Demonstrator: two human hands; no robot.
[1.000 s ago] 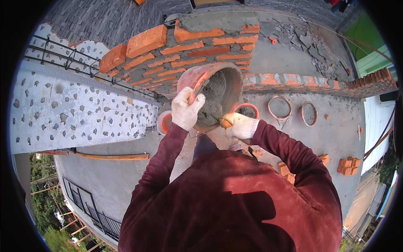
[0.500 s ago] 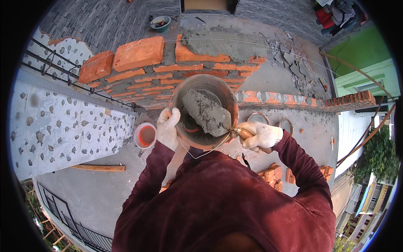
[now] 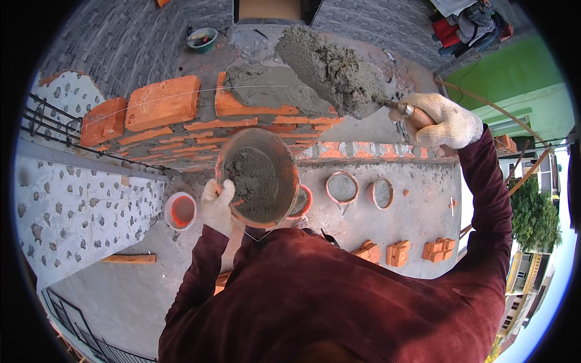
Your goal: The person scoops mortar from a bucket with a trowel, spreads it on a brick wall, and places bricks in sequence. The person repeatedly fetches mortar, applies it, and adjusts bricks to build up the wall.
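My left hand (image 3: 216, 202), in a white knitted glove, grips the rim of a dirty red-and-grey bucket (image 3: 284, 163) with grey mortar (image 3: 254, 181) inside and its wire handle hanging toward me. My right hand (image 3: 439, 121), also gloved, is closed round the wooden handle of a trowel (image 3: 410, 114). Raised to the right, the trowel carries a big heap of mortar (image 3: 336, 66) on its blade. Beyond the bucket stands a brick wall (image 3: 181, 136) with loose-looking orange bricks (image 3: 162, 101) and a patch of wet mortar (image 3: 254, 91) on top, crossed by a thin string.
Several buckets (image 3: 342, 187) and a white bucket (image 3: 180, 212) stand below. Brick stacks (image 3: 396, 254) lie at right, a plank (image 3: 128, 259) at left. Rebar (image 3: 45, 124) and a pocked white column (image 3: 72, 218) border the left side. A low brick wall (image 3: 351, 150) runs rightward.
My right hand has lifted the loaded trowel out of the bucket, up and to the right. My left hand and the bucket have shifted left and slightly down since half a second ago.
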